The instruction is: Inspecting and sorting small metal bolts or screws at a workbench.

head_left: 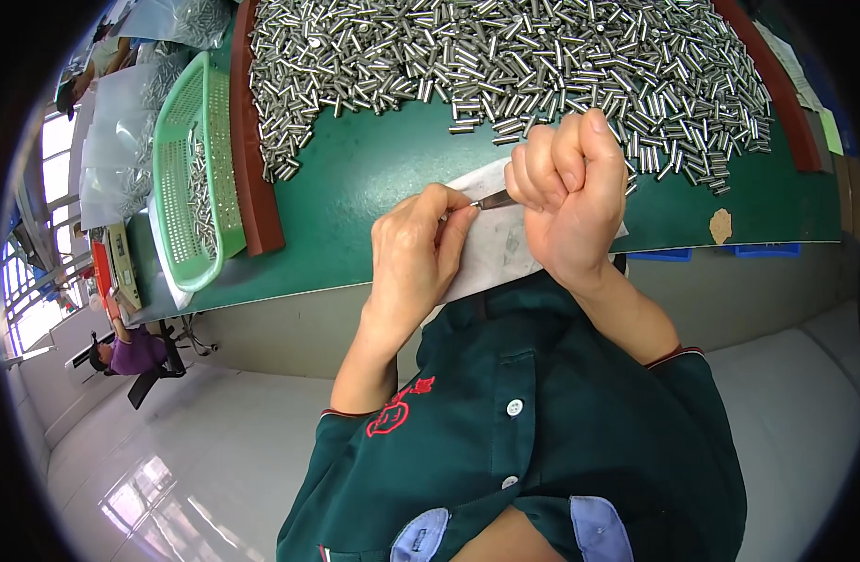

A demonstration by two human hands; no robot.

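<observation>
Metal pins (524,56) cover the far tabletop (346,187). The left hand (409,239) pinches a small piece (475,205); the right hand (570,192) clenches a slim tool (497,199).

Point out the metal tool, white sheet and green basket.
Metal tool (496,199), head view: exposed length.
White sheet (496,247), head view: bare stretch.
Green basket (222,155), head view: perforated right wall.

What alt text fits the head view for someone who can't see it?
Seen from above, the right hand holds a slim metal tool, its tip at the left hand, which pinches apparently a small metal piece above a white sheet on a green table. Beyond lies a heap of metal pins; left, a green basket.
</observation>
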